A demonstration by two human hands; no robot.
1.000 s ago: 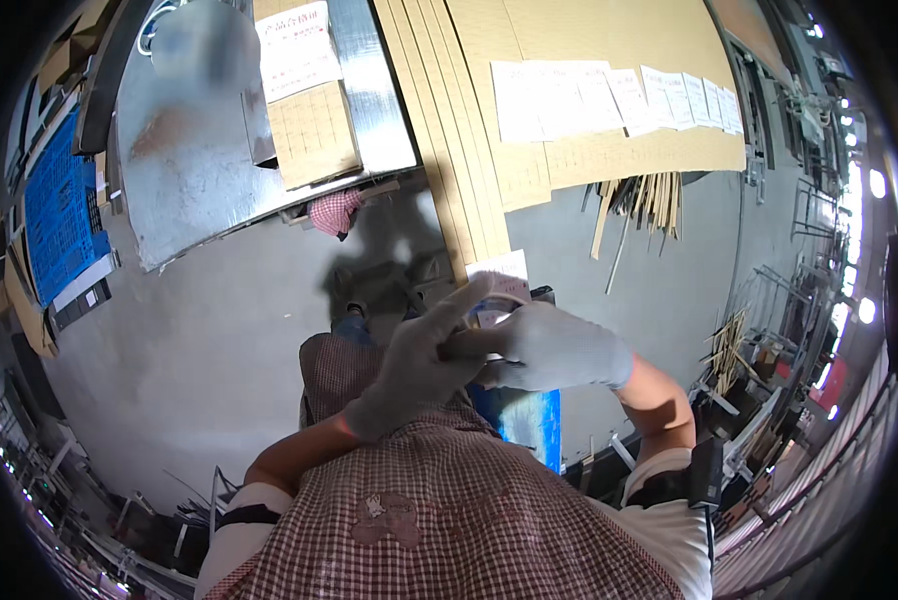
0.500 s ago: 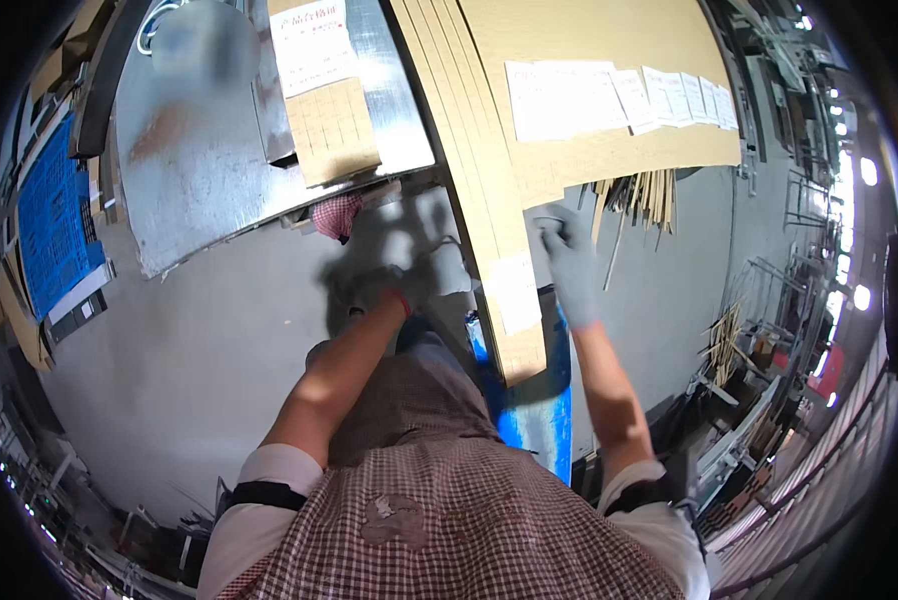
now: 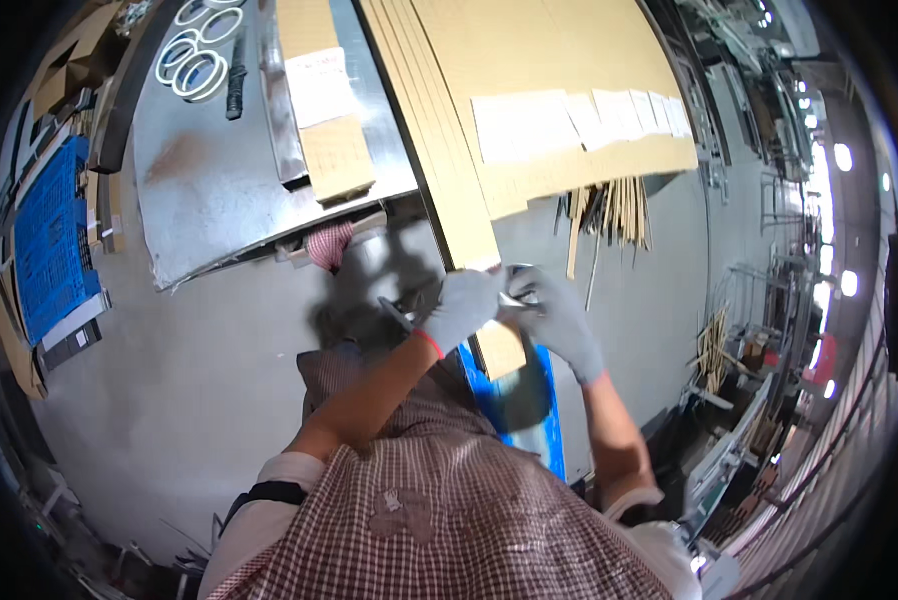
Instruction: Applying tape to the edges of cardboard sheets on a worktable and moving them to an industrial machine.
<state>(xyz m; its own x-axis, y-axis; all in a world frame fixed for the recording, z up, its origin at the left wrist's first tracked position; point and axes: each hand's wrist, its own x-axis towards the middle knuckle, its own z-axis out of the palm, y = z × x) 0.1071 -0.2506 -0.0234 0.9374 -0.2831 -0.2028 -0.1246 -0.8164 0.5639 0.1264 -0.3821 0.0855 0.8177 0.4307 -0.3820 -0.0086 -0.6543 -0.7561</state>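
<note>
A long stack of brown cardboard strips (image 3: 447, 185) runs from the far side toward me, its near end resting over a blue-painted support (image 3: 544, 400). My left hand (image 3: 466, 305), in a grey glove, is closed over the strips near that end. A dark, slim tool (image 3: 396, 313) juts out from its left side; its kind is unclear. Just to the right, my gloved right hand (image 3: 559, 318) curls around a pale ring that looks like a roll of tape (image 3: 519, 284). The two hands nearly touch. Some blur hides the fingers' detail.
A metal table (image 3: 204, 215) at far left bears several white tape rolls (image 3: 199, 75), a black tool (image 3: 236, 80) and a papered cardboard piece (image 3: 334, 150). A large cardboard sheet (image 3: 569, 50) with white papers lies far right, thin wooden sticks (image 3: 619, 215) below it. A blue crate (image 3: 54, 240) stands left.
My left hand has moved right onto the strips, over the white label near their end. My right hand has come down and left beside it. The view has shifted, showing the tape rolls.
</note>
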